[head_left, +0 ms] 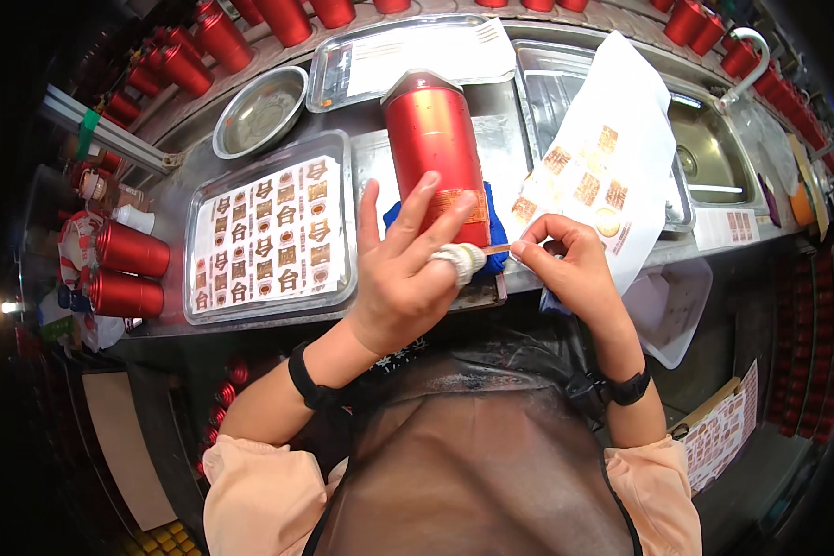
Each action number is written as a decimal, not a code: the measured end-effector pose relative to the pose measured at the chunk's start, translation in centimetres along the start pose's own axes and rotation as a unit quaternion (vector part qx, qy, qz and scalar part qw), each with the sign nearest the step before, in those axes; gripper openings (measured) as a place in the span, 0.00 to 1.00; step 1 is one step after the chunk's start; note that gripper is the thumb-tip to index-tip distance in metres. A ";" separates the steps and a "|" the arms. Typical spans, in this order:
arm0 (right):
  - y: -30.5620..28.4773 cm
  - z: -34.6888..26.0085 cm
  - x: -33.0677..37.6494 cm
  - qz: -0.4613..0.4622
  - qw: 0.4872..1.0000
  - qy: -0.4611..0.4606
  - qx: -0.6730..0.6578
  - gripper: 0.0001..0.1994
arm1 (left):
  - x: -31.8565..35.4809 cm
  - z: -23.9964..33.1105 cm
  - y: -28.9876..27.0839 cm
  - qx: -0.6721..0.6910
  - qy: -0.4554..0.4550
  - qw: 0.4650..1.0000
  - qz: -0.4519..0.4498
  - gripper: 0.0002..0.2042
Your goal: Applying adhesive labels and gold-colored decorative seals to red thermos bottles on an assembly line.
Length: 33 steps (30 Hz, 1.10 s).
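A red metal cylinder (428, 130) with a dark pointed far end lies on a blue cloth (497, 218) at the counter's front. A gold and brown decal (461, 221) shows on its near part. My left hand (403, 283) reaches over the cylinder's near end, several fingers raised and spread. Low in that hand is a white ribbed piece (461, 262), its kind unclear. My right hand (570, 269) is just right of it, thumb and forefinger pinched on the end of a thin brownish strip (499, 248) that runs from the white piece.
A metal tray (195, 310) with a decal sheet (269, 236) stands left, a steel bowl (261, 113) behind it. Another tray (329, 69) sits at the back. A white decal sheet (621, 120) lies right, beside the sink (713, 139). Red cylinders (132, 248) stand around.
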State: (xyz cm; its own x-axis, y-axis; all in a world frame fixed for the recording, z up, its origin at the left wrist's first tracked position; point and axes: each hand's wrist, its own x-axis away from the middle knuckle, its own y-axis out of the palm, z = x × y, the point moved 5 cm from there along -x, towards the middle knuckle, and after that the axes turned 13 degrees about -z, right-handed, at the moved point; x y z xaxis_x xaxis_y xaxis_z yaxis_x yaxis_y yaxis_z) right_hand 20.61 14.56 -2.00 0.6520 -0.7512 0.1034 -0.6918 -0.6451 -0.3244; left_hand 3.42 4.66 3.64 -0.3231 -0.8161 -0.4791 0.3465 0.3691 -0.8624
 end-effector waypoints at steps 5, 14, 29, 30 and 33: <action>0.7 0.0 -0.3 -0.006 1.000 -0.003 0.017 0.10 | -0.5 -0.2 1.0 -0.020 0.020 1.000 -0.010 0.10; 0.8 -1.3 -0.1 -0.034 0.997 -0.008 -0.064 0.09 | 2.9 -1.7 1.8 0.086 -0.071 0.991 0.079 0.14; 1.4 -0.2 -0.8 -0.032 0.999 -0.008 -0.030 0.10 | -0.3 -0.3 1.2 -0.004 0.020 1.000 0.004 0.10; 1.8 -0.3 -1.0 -0.037 0.998 -0.020 -0.045 0.10 | 0.5 -0.8 1.3 0.001 0.004 1.000 0.011 0.12; 2.4 -1.1 -0.9 -0.077 0.993 -0.007 -0.089 0.11 | 1.9 -1.4 1.4 0.078 -0.063 0.993 0.058 0.13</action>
State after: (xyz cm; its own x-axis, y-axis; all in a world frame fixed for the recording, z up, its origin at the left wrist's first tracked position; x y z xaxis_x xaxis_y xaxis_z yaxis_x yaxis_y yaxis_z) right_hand 17.98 13.49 -1.82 0.7576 -0.6406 0.1250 -0.6267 -0.7675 -0.1345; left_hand 2.03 4.25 1.32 -0.1632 -0.8252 -0.5408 0.5108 0.3983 -0.7619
